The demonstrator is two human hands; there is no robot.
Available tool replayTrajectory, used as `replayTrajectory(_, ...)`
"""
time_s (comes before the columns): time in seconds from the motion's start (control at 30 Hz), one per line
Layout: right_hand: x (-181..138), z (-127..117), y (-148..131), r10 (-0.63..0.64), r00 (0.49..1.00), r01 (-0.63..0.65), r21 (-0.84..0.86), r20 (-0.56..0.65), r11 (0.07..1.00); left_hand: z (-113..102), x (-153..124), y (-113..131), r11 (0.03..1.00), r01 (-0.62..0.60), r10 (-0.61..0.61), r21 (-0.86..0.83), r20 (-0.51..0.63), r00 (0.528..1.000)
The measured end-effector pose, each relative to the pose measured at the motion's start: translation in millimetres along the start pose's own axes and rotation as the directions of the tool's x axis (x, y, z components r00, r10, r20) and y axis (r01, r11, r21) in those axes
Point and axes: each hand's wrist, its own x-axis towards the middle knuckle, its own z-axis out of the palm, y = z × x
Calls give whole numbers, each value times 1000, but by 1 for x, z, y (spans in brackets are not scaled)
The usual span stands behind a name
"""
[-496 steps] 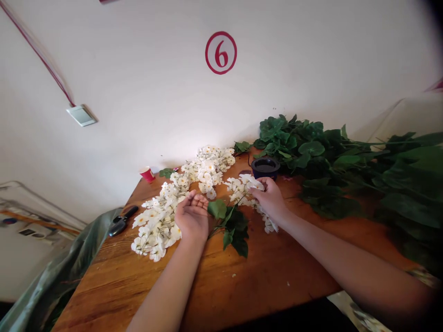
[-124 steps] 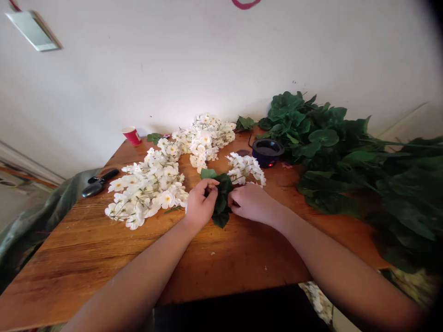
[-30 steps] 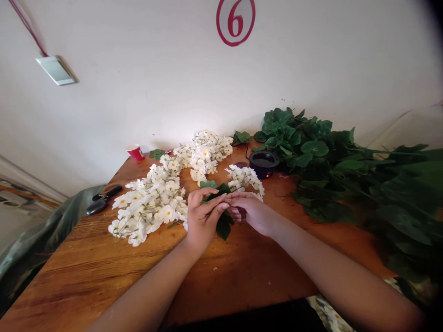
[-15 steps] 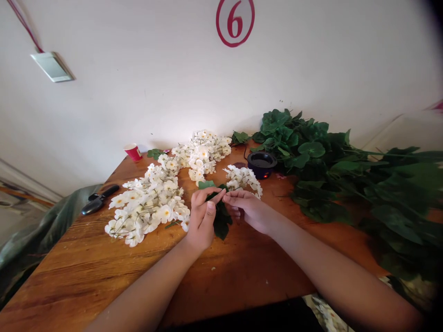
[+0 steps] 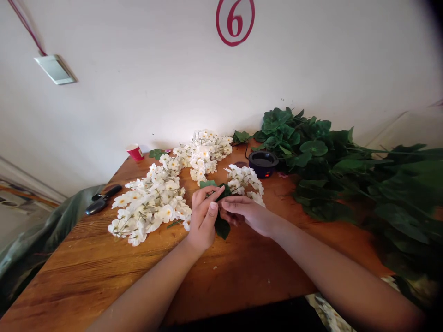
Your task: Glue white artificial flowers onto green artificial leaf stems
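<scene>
My left hand (image 5: 205, 216) is closed round a sprig of dark green artificial leaves (image 5: 222, 227) above the middle of the table. My right hand (image 5: 247, 213) meets it from the right, its fingers bent together at the leaves near my left fingertips. What the right fingertips pinch is too small and hidden to make out. Just behind the hands, a spray of white artificial flowers (image 5: 244, 179) arches to the right, with a thin stem running toward the leaves. Whether the two are joined cannot be seen.
White flowers (image 5: 152, 200) lie heaped at left and back. A black round pot (image 5: 263, 161) with a red light stands behind my right hand. Green leaves (image 5: 314, 147) pile up at right. Black-handled scissors (image 5: 100, 200) and a red paper cup (image 5: 134, 152) are on the left of the wooden table (image 5: 242, 272).
My right hand has shifted slightly down and left, its fingers now lower against the leaves. My left hand stays nearly in place. The whole view has moved a little.
</scene>
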Motion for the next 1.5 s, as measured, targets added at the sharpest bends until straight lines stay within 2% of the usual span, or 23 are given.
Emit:
replayTrajectory(0.07,-1,2,-2,-25,998,26,-29,52,999,1,0,-1,1000,6,-6,14,14,1000)
replayTrajectory(0.13,-2,3,-4,-49,997,52,-58,55,997,1,0,-1,1000,17,-17,23,16,1000)
replayTrajectory(0.43,-2,1,-3,-125,986,118,-69,-111,991,3,0,-1,997,68,-69,-31,-18,997)
replayTrajectory(0.6,0,-3,-4,-117,971,129,47,-207,991,3,0,-4,996,55,-60,-64,-76,995)
replayTrajectory(0.77,2,-6,-3,-44,969,102,232,-243,967,4,-1,-3,996,11,-7,88,-48,999)
replayTrajectory(0.87,2,-5,-4,-24,970,93,278,-243,956,5,-1,0,984,-1,12,176,-65,998)
replayTrajectory(1.07,2,-1,-1,-30,961,84,189,-274,978,7,-2,0,971,-3,1,238,7,1000)
replayTrajectory(1.3,2,-1,-1,-61,954,88,81,-294,993,12,-1,-4,983,2,21,184,-125,992)
replayTrajectory(1.5,2,-2,-1,-64,945,92,72,-320,993,13,-2,-2,993,19,-2,115,-145,989)
